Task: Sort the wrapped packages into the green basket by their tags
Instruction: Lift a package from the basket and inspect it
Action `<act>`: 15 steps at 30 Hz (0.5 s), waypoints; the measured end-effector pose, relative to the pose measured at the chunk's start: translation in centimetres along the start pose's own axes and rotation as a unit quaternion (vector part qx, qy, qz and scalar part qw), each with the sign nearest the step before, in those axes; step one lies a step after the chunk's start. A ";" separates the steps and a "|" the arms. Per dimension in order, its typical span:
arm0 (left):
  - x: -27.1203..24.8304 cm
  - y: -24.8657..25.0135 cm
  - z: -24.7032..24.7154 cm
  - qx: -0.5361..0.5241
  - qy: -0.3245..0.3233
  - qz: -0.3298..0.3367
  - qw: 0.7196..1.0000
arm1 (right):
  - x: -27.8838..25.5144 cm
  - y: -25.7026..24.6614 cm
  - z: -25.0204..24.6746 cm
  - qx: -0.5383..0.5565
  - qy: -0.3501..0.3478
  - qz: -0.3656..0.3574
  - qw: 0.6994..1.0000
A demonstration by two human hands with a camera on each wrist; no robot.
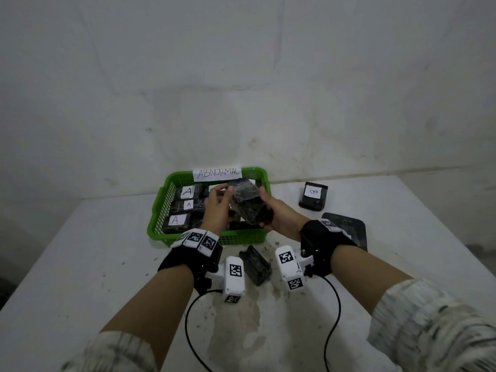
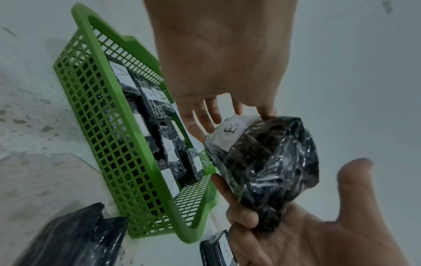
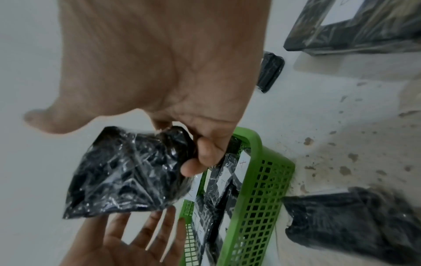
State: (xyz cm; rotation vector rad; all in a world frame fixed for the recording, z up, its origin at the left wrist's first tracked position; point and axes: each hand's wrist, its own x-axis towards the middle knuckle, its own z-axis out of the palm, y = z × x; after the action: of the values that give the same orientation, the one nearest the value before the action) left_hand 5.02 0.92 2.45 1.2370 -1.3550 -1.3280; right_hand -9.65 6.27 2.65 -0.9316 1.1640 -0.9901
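- A white, stained desk stands against a pale wall.
- A green basket of plastic mesh sits toward the far edge of the desk, a little left of its middle. A paper sign reading ABNORMAL is fixed to its far rim.
- Inside the basket lie black wrapped packages with white tags; 3 tags marked A show along its left side.
- A flat black wrapped package lies near the right edge of the desk, partly hidden by the right wrist.
- The held package, black under shiny clear film, is above the basket's right half, clear of the packages below. The left wrist view shows a white tag marked B on it.
- Another package tagged B rests on the desk to the right of the basket, near the far edge.
- A small black package lies on the desk just in front of the basket's near wall, between the 2 wrists.
- The right hand grips the held package's near end, fingers curled round it, thumb standing free.
- The left hand has straight, slightly spread fingers; its fingertips touch the package's far, tagged end.
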 end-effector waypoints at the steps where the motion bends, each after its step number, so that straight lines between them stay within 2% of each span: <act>1: 0.0 0.0 0.0 -0.005 -0.003 -0.008 1.000 | 0.1 0.1 -0.1 0.003 -0.006 -0.002 1.000; 4: 0.2 -0.3 -0.3 -0.042 -0.042 -0.053 0.997 | 0.3 0.2 -0.5 0.005 -0.002 -0.017 1.000; 9: -0.1 -0.3 -0.8 -0.039 -0.121 -0.086 0.988 | 0.5 0.4 -0.7 -0.034 0.090 -0.040 0.995; 12: -0.1 -0.3 -0.4 -0.038 -0.118 -0.099 0.987 | 0.3 0.2 -0.6 -0.051 0.102 -0.040 0.993; 15: 0.1 -0.2 -0.5 -0.021 -0.096 -0.088 0.991 | -0.2 0.1 -0.3 -0.088 0.074 -0.028 0.993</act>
State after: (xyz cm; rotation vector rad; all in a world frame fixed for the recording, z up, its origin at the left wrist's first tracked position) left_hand 5.53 0.73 2.31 1.2490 -1.3659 -1.6255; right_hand -9.98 6.47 2.56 -1.0503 1.3731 -1.0275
